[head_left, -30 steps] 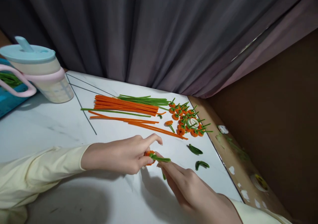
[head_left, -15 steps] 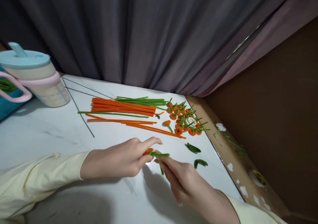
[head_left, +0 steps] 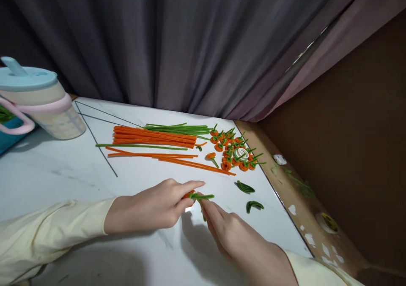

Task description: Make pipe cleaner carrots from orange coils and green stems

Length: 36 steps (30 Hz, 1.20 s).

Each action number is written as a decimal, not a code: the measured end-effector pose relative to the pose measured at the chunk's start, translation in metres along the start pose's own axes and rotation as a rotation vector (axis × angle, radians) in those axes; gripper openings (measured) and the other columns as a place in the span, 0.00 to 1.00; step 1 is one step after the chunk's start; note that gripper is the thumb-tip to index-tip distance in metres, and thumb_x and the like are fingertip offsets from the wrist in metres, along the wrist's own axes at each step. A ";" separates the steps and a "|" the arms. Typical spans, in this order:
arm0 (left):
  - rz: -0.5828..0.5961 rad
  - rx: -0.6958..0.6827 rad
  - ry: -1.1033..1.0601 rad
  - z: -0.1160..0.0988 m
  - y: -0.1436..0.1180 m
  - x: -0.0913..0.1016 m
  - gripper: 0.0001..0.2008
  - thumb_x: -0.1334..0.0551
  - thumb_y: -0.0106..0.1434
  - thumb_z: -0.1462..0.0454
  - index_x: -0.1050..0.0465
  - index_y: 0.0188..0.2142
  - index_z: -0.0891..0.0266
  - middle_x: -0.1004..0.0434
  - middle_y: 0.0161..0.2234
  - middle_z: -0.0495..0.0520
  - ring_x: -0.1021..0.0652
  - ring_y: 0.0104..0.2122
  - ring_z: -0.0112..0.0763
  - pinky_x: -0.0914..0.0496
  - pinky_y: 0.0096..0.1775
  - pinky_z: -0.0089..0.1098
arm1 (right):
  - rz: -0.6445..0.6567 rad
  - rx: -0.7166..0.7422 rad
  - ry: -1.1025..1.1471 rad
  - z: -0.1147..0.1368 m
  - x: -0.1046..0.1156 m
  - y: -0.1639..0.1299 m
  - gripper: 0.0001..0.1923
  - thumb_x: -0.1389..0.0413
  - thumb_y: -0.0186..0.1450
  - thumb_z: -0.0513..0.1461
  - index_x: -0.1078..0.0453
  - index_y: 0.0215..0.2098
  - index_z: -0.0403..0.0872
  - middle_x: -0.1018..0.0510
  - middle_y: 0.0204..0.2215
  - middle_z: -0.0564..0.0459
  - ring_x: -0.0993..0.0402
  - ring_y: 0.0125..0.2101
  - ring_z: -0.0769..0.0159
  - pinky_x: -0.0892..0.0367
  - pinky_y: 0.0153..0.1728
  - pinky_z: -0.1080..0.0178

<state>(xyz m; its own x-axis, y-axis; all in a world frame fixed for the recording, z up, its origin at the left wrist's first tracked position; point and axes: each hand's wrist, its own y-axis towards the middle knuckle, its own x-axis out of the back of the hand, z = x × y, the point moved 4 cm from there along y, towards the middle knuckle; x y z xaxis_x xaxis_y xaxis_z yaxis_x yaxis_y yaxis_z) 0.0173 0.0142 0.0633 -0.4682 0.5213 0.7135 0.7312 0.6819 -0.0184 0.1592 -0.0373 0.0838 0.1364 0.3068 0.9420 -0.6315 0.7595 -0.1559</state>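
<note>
Between the thumb and fingers of my left hand point(head_left: 158, 203) is a small pipe-cleaner pumpkin point(head_left: 189, 194), orange with a green stem sticking out to the right. My right hand point(head_left: 228, 229) meets it from the lower right, its fingers pinched on the green pipe cleaner point(head_left: 204, 216), whose end hangs below. The fingertips of both hands nearly touch, and part of the pumpkin is hidden by them. Just right of my hands lie two dark green bent pipe-cleaner pieces, a leaf-like one point(head_left: 245, 187) and a curved one point(head_left: 254, 206).
Bundles of orange pipe cleaners point(head_left: 154, 136) and green pipe cleaners point(head_left: 190, 129) lie beyond my hands. A cluster of finished-looking pumpkins point(head_left: 226, 164) surrounds a white tape roll point(head_left: 241, 153). A lidded cup point(head_left: 63, 115) stands at the left, and a dark curtain point(head_left: 177, 45) hangs behind the table.
My right hand's lower fingers have curled in closer under the pumpkin. The left hand keeps its hold almost unchanged, and the view has shifted slightly.
</note>
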 end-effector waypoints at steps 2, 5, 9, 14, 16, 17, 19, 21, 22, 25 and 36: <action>-0.052 -0.055 -0.005 0.000 0.000 -0.002 0.19 0.51 0.67 0.65 0.37 0.56 0.59 0.24 0.29 0.52 0.26 0.26 0.31 0.36 0.29 0.27 | -0.027 -0.095 0.263 -0.006 -0.003 0.002 0.11 0.58 0.66 0.31 0.38 0.43 0.45 0.27 0.25 0.53 0.32 0.19 0.70 0.39 0.21 0.69; -0.092 -0.125 -0.017 0.000 0.000 -0.005 0.17 0.51 0.67 0.65 0.33 0.53 0.59 0.22 0.36 0.54 0.23 0.34 0.34 0.33 0.36 0.28 | 0.052 -0.223 0.638 -0.014 -0.011 0.004 0.10 0.61 0.70 0.39 0.39 0.39 0.46 0.35 0.13 0.61 0.38 0.11 0.72 0.41 0.17 0.71; -0.087 -0.152 -0.019 0.002 0.001 -0.008 0.17 0.51 0.67 0.66 0.32 0.52 0.58 0.22 0.41 0.54 0.23 0.40 0.35 0.31 0.40 0.29 | 0.150 -0.299 0.783 -0.019 -0.016 0.007 0.12 0.63 0.71 0.43 0.42 0.38 0.47 0.40 0.09 0.65 0.39 0.09 0.73 0.40 0.16 0.73; -0.076 -0.159 0.006 0.002 0.001 -0.008 0.16 0.51 0.67 0.67 0.31 0.51 0.60 0.23 0.43 0.55 0.23 0.42 0.36 0.31 0.43 0.30 | 0.129 -0.274 0.630 -0.019 -0.011 0.007 0.07 0.63 0.70 0.38 0.45 0.37 0.47 0.41 0.10 0.65 0.39 0.10 0.73 0.42 0.16 0.73; -0.084 -0.156 0.004 0.002 0.001 -0.008 0.16 0.51 0.67 0.67 0.31 0.50 0.60 0.23 0.42 0.55 0.23 0.42 0.35 0.31 0.43 0.30 | 0.136 -0.285 0.603 -0.019 -0.009 0.006 0.07 0.63 0.69 0.37 0.46 0.36 0.48 0.42 0.10 0.65 0.39 0.10 0.73 0.43 0.15 0.74; -0.090 -0.152 -0.002 0.001 0.001 -0.007 0.16 0.51 0.67 0.67 0.31 0.50 0.60 0.22 0.42 0.54 0.23 0.41 0.35 0.31 0.43 0.30 | 0.143 -0.288 0.603 -0.018 -0.008 0.006 0.07 0.63 0.69 0.36 0.46 0.36 0.48 0.43 0.10 0.66 0.40 0.10 0.73 0.44 0.15 0.74; -0.096 -0.141 -0.016 0.001 0.001 -0.006 0.15 0.51 0.67 0.66 0.31 0.49 0.60 0.22 0.41 0.54 0.23 0.41 0.35 0.31 0.42 0.30 | 0.157 -0.279 0.626 -0.018 -0.007 0.006 0.07 0.62 0.69 0.35 0.45 0.36 0.48 0.43 0.10 0.66 0.40 0.09 0.74 0.44 0.14 0.75; -0.089 -0.127 -0.025 0.001 0.002 -0.005 0.14 0.52 0.67 0.66 0.31 0.48 0.60 0.22 0.40 0.54 0.22 0.40 0.34 0.31 0.41 0.30 | 0.161 -0.264 0.668 -0.018 -0.008 0.005 0.07 0.62 0.68 0.34 0.45 0.38 0.48 0.43 0.10 0.67 0.40 0.09 0.74 0.43 0.14 0.75; -0.082 -0.120 -0.028 0.000 0.002 -0.006 0.14 0.52 0.68 0.66 0.31 0.47 0.60 0.23 0.40 0.54 0.22 0.39 0.34 0.31 0.40 0.30 | 0.159 -0.259 0.688 -0.018 -0.008 0.004 0.06 0.61 0.68 0.33 0.45 0.38 0.48 0.43 0.10 0.67 0.39 0.10 0.74 0.43 0.14 0.76; -0.078 -0.104 -0.031 0.001 0.001 -0.008 0.13 0.52 0.68 0.66 0.33 0.47 0.60 0.24 0.39 0.54 0.23 0.37 0.34 0.31 0.38 0.30 | 0.139 -0.263 0.744 -0.018 -0.009 0.004 0.05 0.60 0.68 0.34 0.45 0.37 0.48 0.42 0.10 0.66 0.38 0.10 0.74 0.45 0.13 0.76; -0.044 0.035 -0.301 0.015 0.008 -0.014 0.11 0.50 0.67 0.64 0.37 0.47 0.62 0.29 0.25 0.49 0.28 0.23 0.27 0.34 0.27 0.27 | 0.109 -0.293 1.075 -0.036 -0.020 0.010 0.22 0.56 0.67 0.53 0.42 0.49 0.45 0.27 0.19 0.56 0.30 0.15 0.69 0.36 0.16 0.70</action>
<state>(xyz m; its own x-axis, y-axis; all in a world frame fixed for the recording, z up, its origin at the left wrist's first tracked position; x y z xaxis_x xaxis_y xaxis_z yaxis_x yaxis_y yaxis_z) 0.0224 0.0199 0.0426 -0.6290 0.6160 0.4742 0.6920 0.7216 -0.0195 0.1774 -0.0148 0.0527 0.7694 0.6083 0.1948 -0.4954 0.7608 -0.4191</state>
